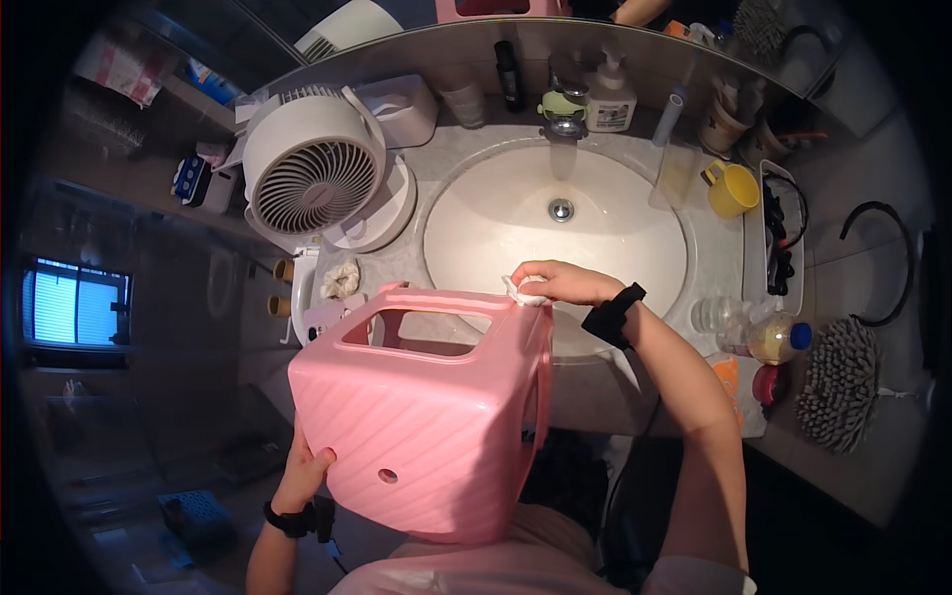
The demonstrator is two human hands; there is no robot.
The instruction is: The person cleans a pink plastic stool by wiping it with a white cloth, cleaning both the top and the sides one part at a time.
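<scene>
A pink plastic stool (416,424) is held on its side against my body, its ridged seat with a small round hole facing me. My left hand (305,465) grips the stool's lower left edge, thumb on the seat and fingers hidden behind. In my right hand (561,282) is a crumpled white cloth or tissue (526,290), pressed to the end of a stool leg at the upper right. The stool's legs point towards the white oval sink basin (476,201) and overlap its near rim.
On the counter's left are a white fan (320,167), a scrunchie (341,280) and a phone (335,316), partly behind the stool. A faucet (565,119) and soap pump bottle (612,97) stand behind the basin. To the right are a yellow cup (732,190), bottles (777,338) and a grey chenille duster (840,387).
</scene>
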